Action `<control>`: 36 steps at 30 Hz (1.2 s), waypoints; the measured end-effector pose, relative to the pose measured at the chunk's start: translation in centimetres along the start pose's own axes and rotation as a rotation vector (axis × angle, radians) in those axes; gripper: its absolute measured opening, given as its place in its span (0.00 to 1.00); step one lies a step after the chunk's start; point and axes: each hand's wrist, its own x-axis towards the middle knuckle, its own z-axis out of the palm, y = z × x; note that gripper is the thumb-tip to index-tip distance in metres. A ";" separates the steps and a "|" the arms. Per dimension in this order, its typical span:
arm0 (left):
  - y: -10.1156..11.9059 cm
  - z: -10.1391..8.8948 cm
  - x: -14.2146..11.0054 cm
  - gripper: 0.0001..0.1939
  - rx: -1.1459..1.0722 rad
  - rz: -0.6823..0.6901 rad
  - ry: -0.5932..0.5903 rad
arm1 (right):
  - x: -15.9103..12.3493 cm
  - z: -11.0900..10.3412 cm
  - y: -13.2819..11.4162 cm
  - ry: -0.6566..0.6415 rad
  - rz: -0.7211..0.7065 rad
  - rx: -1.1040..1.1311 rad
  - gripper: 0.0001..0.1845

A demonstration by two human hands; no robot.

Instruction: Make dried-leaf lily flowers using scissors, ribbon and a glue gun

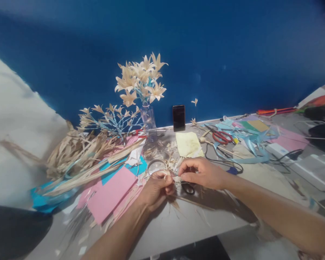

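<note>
Low over the middle of the table, my left hand [157, 188] pinches a small pale strip of dried husk [166, 176] between thumb and fingers. Close beside it on the right, my right hand [202, 174] has its thumb and fingertips drawn together; whatever sits between them is too small to make out. Under and behind my hands lie pale husk scraps and a roll of tape [156, 167] on its edge. Dark scissor handles [188, 188] show just below my right fingers.
Pale flowers [141, 77] stand in a clear bottle [148, 121] by the blue wall. A phone [179, 118] leans there too. Dried husks [67, 155] and pink paper [112, 195] lie left; red-handled scissors [222, 137], blue ribbon [256, 153] and a white power strip [300, 166] lie right.
</note>
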 end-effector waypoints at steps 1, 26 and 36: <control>0.0 0.0 0.0 0.21 0.018 0.001 0.000 | 0.1 0.1 0.1 -0.013 0.032 0.031 0.08; 0.1 2.1 -1.3 0.12 0.596 0.330 0.286 | 0.7 -1.1 1.4 -0.155 0.266 0.324 0.11; -1.5 0.2 -0.7 0.07 0.714 0.392 0.273 | 1.2 -0.5 1.7 -0.133 0.305 0.330 0.12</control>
